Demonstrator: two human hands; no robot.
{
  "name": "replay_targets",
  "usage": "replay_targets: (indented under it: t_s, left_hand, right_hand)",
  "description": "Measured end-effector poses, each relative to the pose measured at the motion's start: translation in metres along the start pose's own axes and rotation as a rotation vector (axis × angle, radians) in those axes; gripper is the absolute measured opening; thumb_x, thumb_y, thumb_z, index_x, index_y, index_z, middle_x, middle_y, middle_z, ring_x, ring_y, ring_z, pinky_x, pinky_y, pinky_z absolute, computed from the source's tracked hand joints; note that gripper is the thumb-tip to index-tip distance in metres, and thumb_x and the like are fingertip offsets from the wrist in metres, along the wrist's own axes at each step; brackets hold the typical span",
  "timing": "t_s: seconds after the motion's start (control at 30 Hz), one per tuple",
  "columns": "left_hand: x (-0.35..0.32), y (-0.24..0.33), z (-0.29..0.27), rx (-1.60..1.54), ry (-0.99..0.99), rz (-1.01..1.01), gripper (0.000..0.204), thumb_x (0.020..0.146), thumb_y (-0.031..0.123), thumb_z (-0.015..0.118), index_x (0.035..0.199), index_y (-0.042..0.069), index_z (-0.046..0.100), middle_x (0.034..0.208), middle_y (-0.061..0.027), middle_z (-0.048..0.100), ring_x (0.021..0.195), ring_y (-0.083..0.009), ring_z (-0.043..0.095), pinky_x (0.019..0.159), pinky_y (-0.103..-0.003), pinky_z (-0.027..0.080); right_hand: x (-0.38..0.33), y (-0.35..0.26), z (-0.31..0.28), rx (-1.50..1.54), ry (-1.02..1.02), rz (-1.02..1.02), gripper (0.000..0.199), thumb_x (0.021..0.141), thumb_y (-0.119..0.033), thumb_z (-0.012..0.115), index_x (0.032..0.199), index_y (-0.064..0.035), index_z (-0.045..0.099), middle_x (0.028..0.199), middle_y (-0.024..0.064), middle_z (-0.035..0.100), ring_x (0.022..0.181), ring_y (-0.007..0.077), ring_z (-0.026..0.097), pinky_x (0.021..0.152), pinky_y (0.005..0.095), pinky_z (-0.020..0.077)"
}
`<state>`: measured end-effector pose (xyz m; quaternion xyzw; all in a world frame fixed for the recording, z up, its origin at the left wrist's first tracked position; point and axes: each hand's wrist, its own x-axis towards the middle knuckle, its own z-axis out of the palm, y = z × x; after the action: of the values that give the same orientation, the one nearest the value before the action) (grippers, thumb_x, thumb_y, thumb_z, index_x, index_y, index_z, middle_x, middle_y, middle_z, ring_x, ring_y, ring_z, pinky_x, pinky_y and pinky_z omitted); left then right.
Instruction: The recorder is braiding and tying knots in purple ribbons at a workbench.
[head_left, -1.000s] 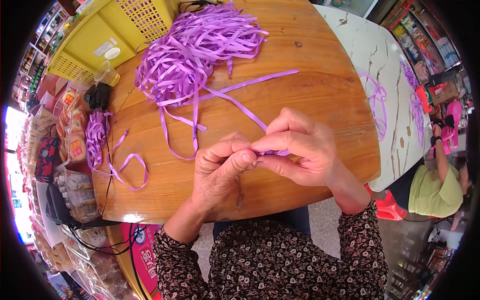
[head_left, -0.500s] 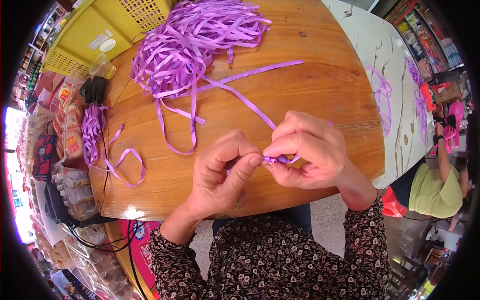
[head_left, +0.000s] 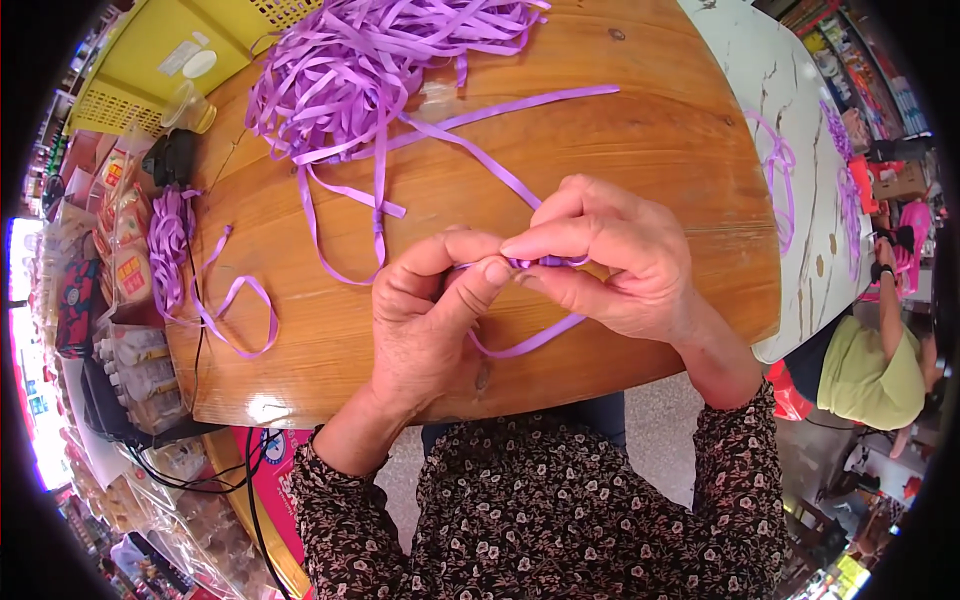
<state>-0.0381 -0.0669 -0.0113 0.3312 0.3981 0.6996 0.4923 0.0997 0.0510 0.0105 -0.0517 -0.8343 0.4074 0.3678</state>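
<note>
Over the near part of a wooden table [head_left: 690,130], my left hand [head_left: 425,310] and my right hand [head_left: 620,265] meet fingertip to fingertip. Both pinch a purple ribbon [head_left: 530,345] at a small dark purple fitting [head_left: 555,261] between them. Part of the ribbon loops below my fingers, and a length runs from my right hand up toward a big tangled pile of purple ribbons [head_left: 350,70] at the far side. My fingertips hide the very end of the piece. Loose strands lie just beyond my left hand.
A yellow plastic crate [head_left: 150,60] stands far left beside a clear plastic cup [head_left: 190,108]. A smaller ribbon bundle [head_left: 168,250] and packaged goods line the left edge. A white marbled surface [head_left: 810,190] with more ribbons adjoins on the right, near a person in a green shirt [head_left: 875,370].
Both hands have risen a little in the view, still pinching the ribbon. A ribbon loop now shows below them. The table and pile have shifted slightly in the view.
</note>
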Motion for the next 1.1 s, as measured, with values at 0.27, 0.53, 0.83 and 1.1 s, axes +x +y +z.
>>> replay_targets:
  t_s: [0.27,0.53,0.83,1.1]
  left_hand:
    - [-0.001,0.002,-0.003,-0.006,0.019,0.099,0.010,0.085,-0.001,0.061,0.095,0.000,0.064,0.088,-0.0017,0.062,0.080,-0.0063,0.053,0.073,-0.020,0.042]
    - [-0.001,0.005,0.000,0.086,0.074,0.078,0.012,0.081,-0.001,0.066,0.093,0.001,0.067,0.078,0.0040,0.050,0.068,-0.0024,0.041,0.060,-0.017,0.032]
    - [0.000,0.003,-0.001,0.079,0.087,0.130,0.013,0.080,-0.002,0.067,0.092,0.002,0.068,0.074,0.0049,0.046,0.065,-0.0033,0.037,0.058,-0.018,0.030]
    - [-0.001,0.003,-0.002,0.120,0.103,0.144,0.012,0.080,-0.003,0.066,0.091,0.002,0.068,0.077,0.0032,0.050,0.067,-0.0036,0.042,0.060,-0.018,0.032]
  right_hand:
    - [-0.006,-0.002,0.004,0.397,0.126,0.185,0.024,0.070,-0.001,0.075,0.090,0.0023,0.062,0.079,0.0097,0.061,0.069,0.0124,0.056,0.055,0.0230,0.0419]
    - [-0.004,-0.007,0.001,0.176,0.123,0.159,0.021,0.071,-0.002,0.074,0.088,0.0021,0.064,0.084,0.0119,0.061,0.067,0.0155,0.055,0.055,0.0245,0.0411]
    - [-0.003,-0.010,0.003,0.091,0.099,0.000,0.019,0.074,0.003,0.070,0.092,0.0036,0.064,0.089,0.0136,0.062,0.073,0.0176,0.059,0.060,0.0256,0.0445]
    - [-0.003,-0.014,0.000,0.054,0.070,-0.050,0.020,0.074,0.005,0.069,0.093,0.0030,0.063,0.089,0.0142,0.062,0.073,0.0180,0.058,0.061,0.0255,0.0454]
